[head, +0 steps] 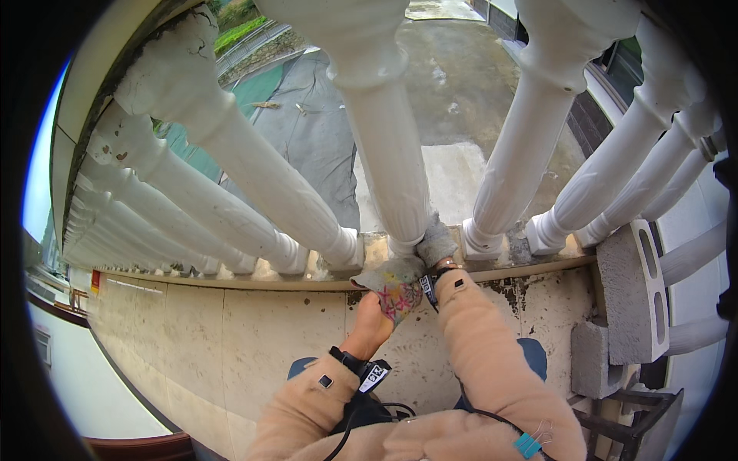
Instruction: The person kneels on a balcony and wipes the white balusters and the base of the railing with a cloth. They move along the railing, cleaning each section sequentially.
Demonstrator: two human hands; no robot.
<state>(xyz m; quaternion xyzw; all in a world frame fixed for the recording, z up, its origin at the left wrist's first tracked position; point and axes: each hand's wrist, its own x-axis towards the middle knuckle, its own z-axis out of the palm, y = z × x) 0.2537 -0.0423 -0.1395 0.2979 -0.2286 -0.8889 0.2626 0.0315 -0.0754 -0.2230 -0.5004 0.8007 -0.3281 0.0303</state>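
Note:
My left hand [371, 322] is at the foot of the middle white baluster [392, 150]. A worn grey cloth covering with a pink and yellow flower print [400, 294] hides its fingers; whether this is a glove or a rag I cannot tell. Just beyond it, my right hand [437, 242] reaches to the right side of the same baluster's base. Dirty grey fabric covers that hand too, so its grip does not show. Both hands are over the narrow ledge [377, 246] on which the balusters stand.
More white balusters [282, 173] run off to the left, with others [519, 150] to the right. Grey hollow concrete blocks [628, 294] are stacked at the right, near a dark metal frame [634, 420]. Below me lies a stained tiled floor [277, 334]. A black cable [346, 432] hangs at my front.

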